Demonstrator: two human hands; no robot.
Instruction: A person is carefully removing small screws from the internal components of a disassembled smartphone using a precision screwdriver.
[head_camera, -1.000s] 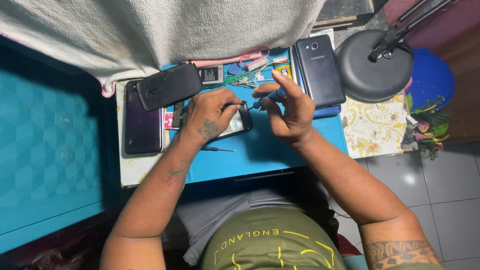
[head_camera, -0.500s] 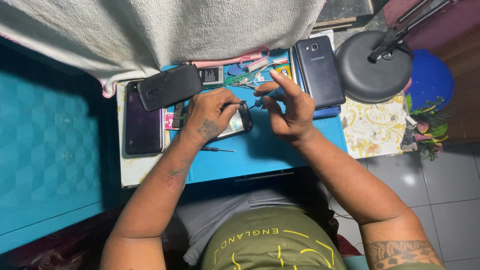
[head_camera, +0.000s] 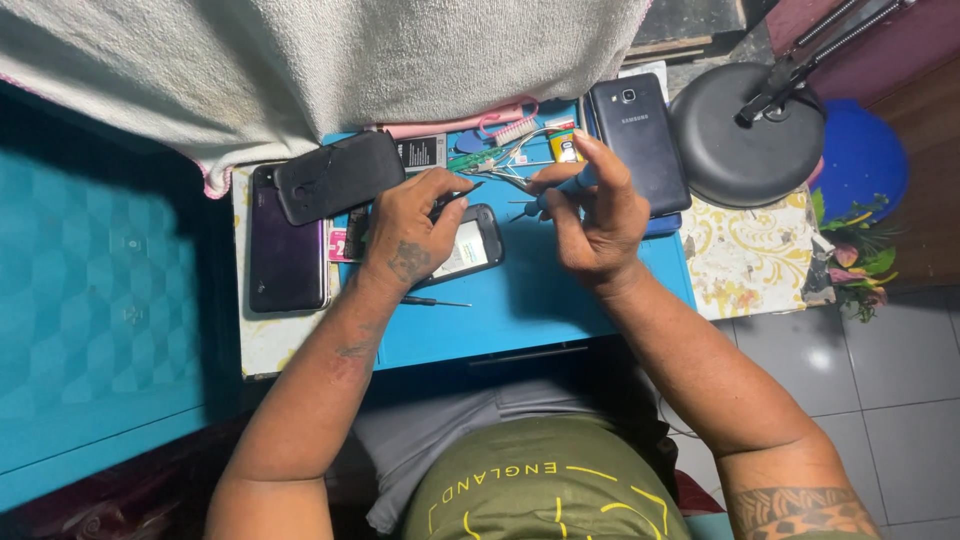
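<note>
Blue tabletop (head_camera: 520, 310) carries an opened phone (head_camera: 470, 245) lying face down at its middle; the left hand (head_camera: 410, 235) rests over the phone's left end, fingers curled, pinching a thin dark tool (head_camera: 462, 190). Just right of the phone, the right hand (head_camera: 590, 215) grips a small screwdriver (head_camera: 545, 195) between fingertips; a dark phone (head_camera: 638, 145) lies beyond it.

A small phone-repair workshop: several phones (head_camera: 288, 240) and small tools (head_camera: 500, 160) crowd the blue table (head_camera: 520, 310), a lamp base (head_camera: 745, 135) beside it.
</note>
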